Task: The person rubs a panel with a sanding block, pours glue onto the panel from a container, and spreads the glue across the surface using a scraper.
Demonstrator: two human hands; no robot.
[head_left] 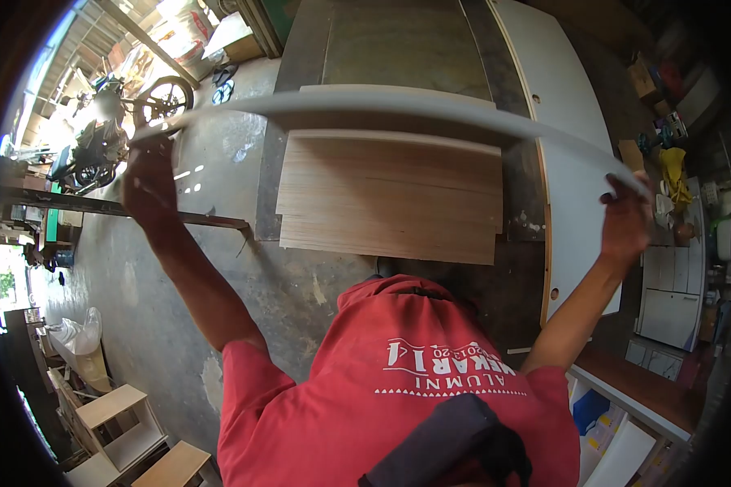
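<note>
A long, thin white board (374, 103) is held up edge-on across my front, slightly blurred by motion. My left hand (150, 180) is closed on its left end. At the other end my right hand (628, 217) grips the board, dark fingertips showing over the edge. Beneath it lie wood-grain panels (390, 199), stacked with their edges a little offset, on a dark work table (524, 195). The raised board covers part of the stack's far side.
A long white panel (581, 187) with small holes lies to the right of the table. A dark bar (122, 207) juts in at left. Farther off stand a motorcycle (97, 138), small wooden shelf units (126, 430) and a white cabinet (666, 312).
</note>
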